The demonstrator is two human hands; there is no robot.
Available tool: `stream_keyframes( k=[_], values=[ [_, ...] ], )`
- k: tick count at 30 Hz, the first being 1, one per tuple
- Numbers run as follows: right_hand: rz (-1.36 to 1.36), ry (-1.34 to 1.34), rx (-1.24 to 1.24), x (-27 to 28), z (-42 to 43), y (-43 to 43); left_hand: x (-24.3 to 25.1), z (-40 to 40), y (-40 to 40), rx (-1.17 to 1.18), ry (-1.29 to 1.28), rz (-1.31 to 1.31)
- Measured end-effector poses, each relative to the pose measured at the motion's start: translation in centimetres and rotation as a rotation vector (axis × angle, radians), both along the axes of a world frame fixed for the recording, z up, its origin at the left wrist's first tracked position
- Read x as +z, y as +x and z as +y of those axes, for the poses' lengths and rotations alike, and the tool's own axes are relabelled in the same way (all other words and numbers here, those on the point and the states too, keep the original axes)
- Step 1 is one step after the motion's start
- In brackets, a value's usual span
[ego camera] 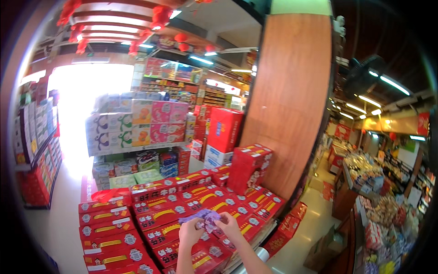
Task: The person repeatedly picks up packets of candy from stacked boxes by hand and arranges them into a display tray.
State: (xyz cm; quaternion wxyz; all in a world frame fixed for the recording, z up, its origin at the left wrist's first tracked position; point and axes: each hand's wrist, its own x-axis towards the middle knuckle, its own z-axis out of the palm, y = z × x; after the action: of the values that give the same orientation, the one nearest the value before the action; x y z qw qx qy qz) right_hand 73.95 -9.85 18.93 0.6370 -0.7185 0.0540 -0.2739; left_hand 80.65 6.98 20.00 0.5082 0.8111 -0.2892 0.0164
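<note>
My left hand (191, 231) and my right hand (227, 225) both pinch a crumpled purple cloth or plastic piece (207, 219), one at each side of it. The piece hangs bunched between the fingertips, its left end spreading past my left hand. Below and around the hands lie rows of red milk cartons (164, 214) with yellow carrying straps. What the purple piece is exactly cannot be told.
A taller red box (248, 167) stands on the cartons beside a wood-panelled pillar (287, 89). Behind is a shelf of tissue packs (137, 125). A metal rail (258, 255) edges the near side. An open cardboard box (323, 248) sits on the floor at right.
</note>
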Motion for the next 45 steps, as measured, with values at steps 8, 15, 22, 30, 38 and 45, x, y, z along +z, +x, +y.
stream_keyframes(
  k=[8, 15, 22, 30, 38, 45],
  values=[
    [0.011, 0.302, -0.174, -5.5, -4.0, -24.8, -3.9, -7.1, -17.6, -0.65, -0.165, 0.052],
    [-0.017, 0.236, -0.561, -18.9, -1.2, -44.1, -16.9, -9.4, -33.7, -1.185, -0.144, 0.881],
    [-0.062, 0.556, -0.948, -19.0, 0.4, -54.0, -13.7, -14.8, -44.2, -1.33, 0.352, 0.865],
    [0.112, 0.459, -0.974, -17.7, -5.5, -61.4, -17.1, -22.1, -50.7, -1.446, 0.465, 0.971],
    [0.203, 0.152, -1.314, -16.3, -10.9, -66.5, -16.1, -30.8, -56.1, -1.531, 0.602, 0.976],
    [0.406, -0.135, -1.479, -12.9, -17.2, -71.2, -15.6, -41.1, -60.8, -1.766, 0.79, 0.977]
  ],
)
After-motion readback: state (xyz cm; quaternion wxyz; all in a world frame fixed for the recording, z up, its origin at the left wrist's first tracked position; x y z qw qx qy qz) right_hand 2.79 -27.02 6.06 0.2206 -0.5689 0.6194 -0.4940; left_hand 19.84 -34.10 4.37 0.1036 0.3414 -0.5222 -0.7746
